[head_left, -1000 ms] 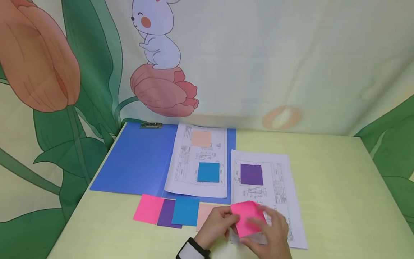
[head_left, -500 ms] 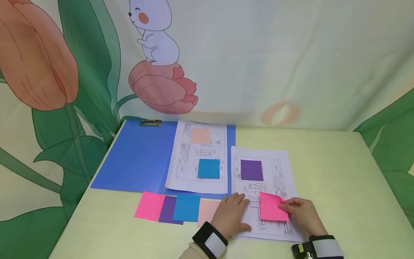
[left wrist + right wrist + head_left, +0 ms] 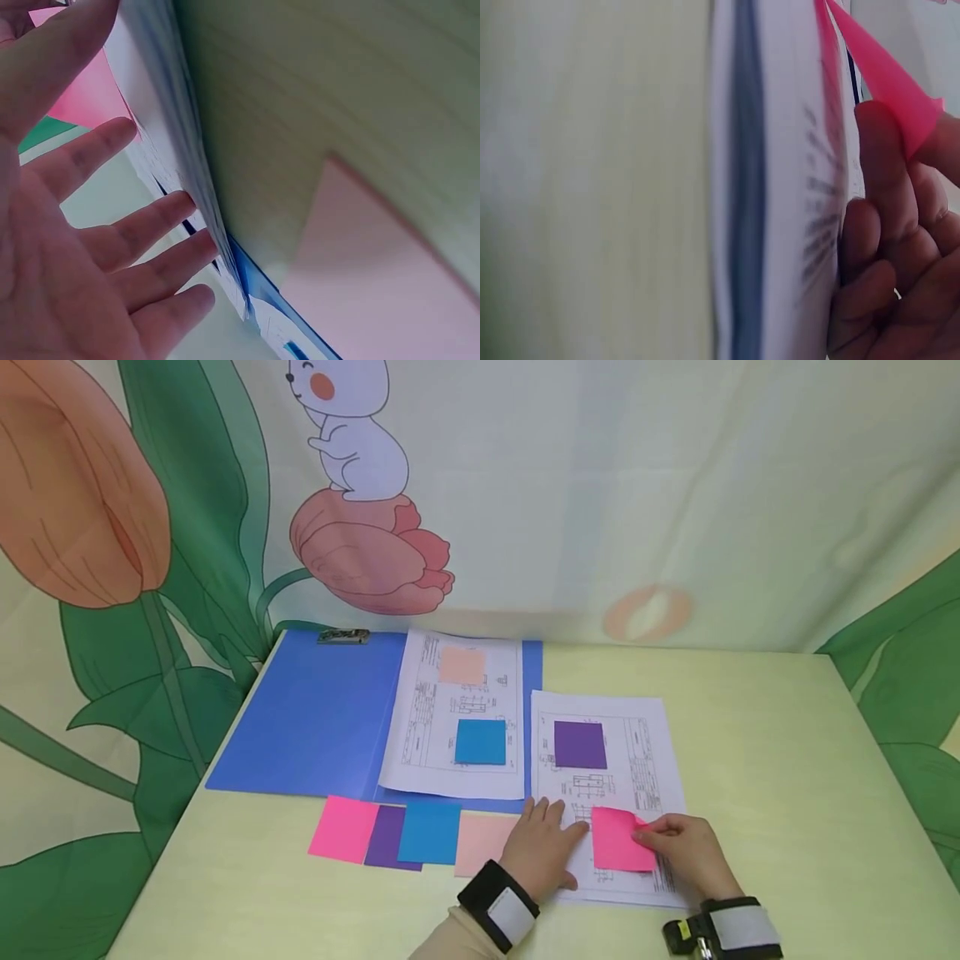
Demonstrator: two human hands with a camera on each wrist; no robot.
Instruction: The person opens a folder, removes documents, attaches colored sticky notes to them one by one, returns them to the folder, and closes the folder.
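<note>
My right hand (image 3: 690,852) pinches the right edge of a bright pink sticky note (image 3: 615,839) between thumb and fingers. This note lies over the lower part of a stack of printed sheets (image 3: 651,710); in the right wrist view its pinched corner (image 3: 896,90) lifts off the paper. On the stack's left edge rests my left hand (image 3: 542,853), fingers spread and holding nothing. The left wrist view shows the fingers (image 3: 139,232) reaching over that edge. Higher on the same top sheet sits a purple sticky note (image 3: 580,745).
Left of the stack lies an open blue folder (image 3: 307,718) with a metal clip (image 3: 343,636). Its sheets (image 3: 397,760) carry a peach note (image 3: 462,666) and a blue note (image 3: 480,742). Pink (image 3: 343,829), purple (image 3: 392,839), blue (image 3: 430,832) and pale pink (image 3: 480,843) notes line the front.
Both hands were at the pink sticky note one second ago. The left hand let go and moved onto the stack's left edge. The right hand carried the note right, then slightly back left.
</note>
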